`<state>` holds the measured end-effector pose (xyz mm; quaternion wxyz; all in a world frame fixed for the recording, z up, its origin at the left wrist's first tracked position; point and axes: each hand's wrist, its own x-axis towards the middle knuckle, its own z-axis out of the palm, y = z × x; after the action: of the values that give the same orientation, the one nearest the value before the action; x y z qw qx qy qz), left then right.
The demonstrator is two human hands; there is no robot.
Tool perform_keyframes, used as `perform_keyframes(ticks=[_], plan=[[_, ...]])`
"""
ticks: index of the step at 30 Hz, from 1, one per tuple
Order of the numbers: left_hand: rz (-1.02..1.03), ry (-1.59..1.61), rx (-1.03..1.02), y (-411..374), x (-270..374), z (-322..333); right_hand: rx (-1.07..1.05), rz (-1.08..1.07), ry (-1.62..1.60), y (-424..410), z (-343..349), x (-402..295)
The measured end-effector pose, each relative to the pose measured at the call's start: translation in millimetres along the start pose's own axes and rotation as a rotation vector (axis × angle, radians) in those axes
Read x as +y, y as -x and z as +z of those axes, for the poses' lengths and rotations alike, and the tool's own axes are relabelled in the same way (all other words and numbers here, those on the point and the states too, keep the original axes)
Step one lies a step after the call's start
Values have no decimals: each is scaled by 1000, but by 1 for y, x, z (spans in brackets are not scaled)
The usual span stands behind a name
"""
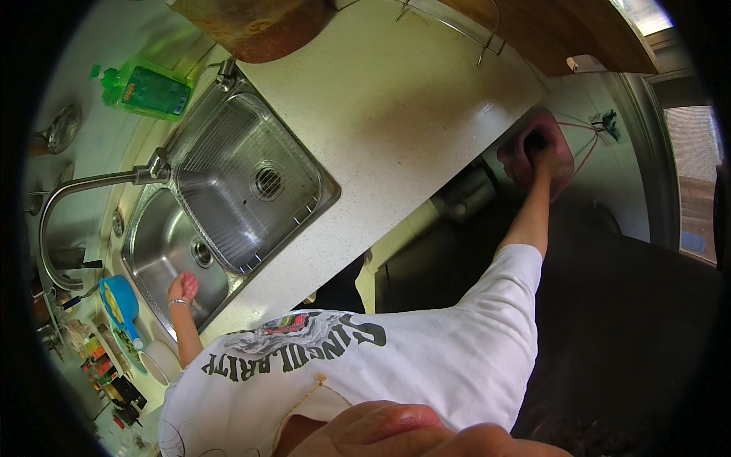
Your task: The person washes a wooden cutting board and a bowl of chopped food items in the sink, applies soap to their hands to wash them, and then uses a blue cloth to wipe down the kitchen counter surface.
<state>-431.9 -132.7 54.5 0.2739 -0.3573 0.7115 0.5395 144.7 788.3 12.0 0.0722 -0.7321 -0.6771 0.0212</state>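
Observation:
My left hand [184, 287] hovers over the smaller basin [163, 243] of a stainless steel double sink, with a bracelet at the wrist. Its fingers are loosely curled, and I see no object in them. Far to the right, my right hand [547, 161] reaches into the opening of a pink plastic container [562, 134]. Red string ties this container to a hook [605, 125] on the wall. The fingertips are hidden in its dark opening, so whatever they touch cannot be seen. A metal drain rack [214, 145] sits in the larger basin.
A curved faucet [91, 181] rises behind the sink near a green dish soap bottle [151, 91]. A blue strainer [121, 300] and a white bowl [160, 363] stand left of the sink. The pale countertop [377, 125] ends in a diagonal edge before me. A wire rack [451, 25] is at the back.

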Motion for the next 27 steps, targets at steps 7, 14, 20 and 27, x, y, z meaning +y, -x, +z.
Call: perform_keyframes(ticks=[7, 14, 20, 27], plan=[[-11, -8, -88, 6, -5, 13, 383, -71, -764, 40, -152, 2], [17, 115, -139, -22, -14, 28, 453, -133, -1585, 137, -395, -61], [51, 157, -235, -20, -36, 55, 347, -325, -1864, 141, -469, -97], [93, 180, -160, -6, -61, 37, 73, -478, -1590, 79, -329, -135]])
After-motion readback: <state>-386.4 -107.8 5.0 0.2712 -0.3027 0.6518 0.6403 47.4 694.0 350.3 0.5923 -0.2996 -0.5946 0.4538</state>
